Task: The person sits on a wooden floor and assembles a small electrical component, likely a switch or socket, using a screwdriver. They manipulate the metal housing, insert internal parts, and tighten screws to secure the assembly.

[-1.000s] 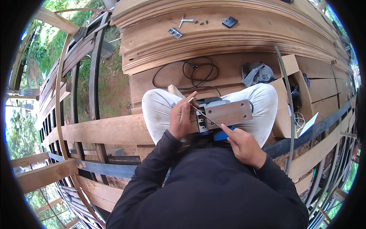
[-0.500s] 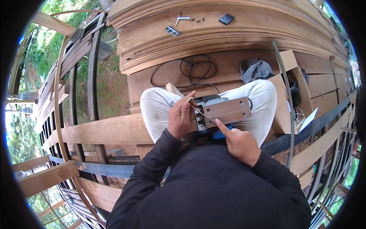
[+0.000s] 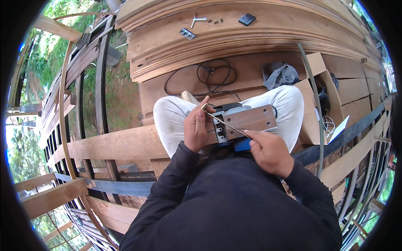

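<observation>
Where the blue power tool (image 3: 251, 121) lies plate-up, a thin rod (image 3: 228, 125) slants over its left end, long axis running far-left to near-right; left hand (image 3: 196, 129) pinches the far end, right hand (image 3: 272, 154) grips the near.

Since half a second ago, the right hand (image 3: 270, 153) has moved farther from the left hand (image 3: 195, 129), along the thin rod (image 3: 229, 125).

Box (image 3: 307, 121) lies R of pwr tool (image 3: 253, 121).
</observation>
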The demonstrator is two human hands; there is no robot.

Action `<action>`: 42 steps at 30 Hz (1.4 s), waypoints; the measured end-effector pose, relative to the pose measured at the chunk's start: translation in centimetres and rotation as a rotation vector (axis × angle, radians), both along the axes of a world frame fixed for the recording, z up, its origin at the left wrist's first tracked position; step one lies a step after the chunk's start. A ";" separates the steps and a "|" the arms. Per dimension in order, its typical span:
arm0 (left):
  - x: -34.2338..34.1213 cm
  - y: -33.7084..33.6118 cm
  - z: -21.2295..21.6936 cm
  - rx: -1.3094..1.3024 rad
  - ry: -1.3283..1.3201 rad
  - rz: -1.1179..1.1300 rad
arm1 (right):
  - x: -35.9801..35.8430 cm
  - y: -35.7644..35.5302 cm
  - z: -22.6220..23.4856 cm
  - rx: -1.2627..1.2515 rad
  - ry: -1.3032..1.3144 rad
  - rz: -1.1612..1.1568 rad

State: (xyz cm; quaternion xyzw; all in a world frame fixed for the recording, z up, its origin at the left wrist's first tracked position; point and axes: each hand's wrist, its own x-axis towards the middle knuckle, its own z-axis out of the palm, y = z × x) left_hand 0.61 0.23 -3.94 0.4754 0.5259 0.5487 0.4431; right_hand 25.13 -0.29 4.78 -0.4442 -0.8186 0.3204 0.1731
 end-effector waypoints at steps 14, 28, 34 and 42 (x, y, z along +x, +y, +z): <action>-1.3 -0.1 0.2 -0.068 -0.223 -0.166 | 1.1 1.5 0.6 -1.198 0.517 -0.138; -0.7 0.1 1.3 -0.030 0.235 -0.235 | 0.3 -0.2 -2.1 -0.440 0.245 0.077; -0.5 0.1 1.5 -0.019 0.286 -0.215 | 0.5 1.2 -1.3 -0.819 0.281 0.040; -0.3 0.0 1.5 -0.006 0.294 -0.177 | 0.1 1.6 -1.0 -0.567 0.092 0.123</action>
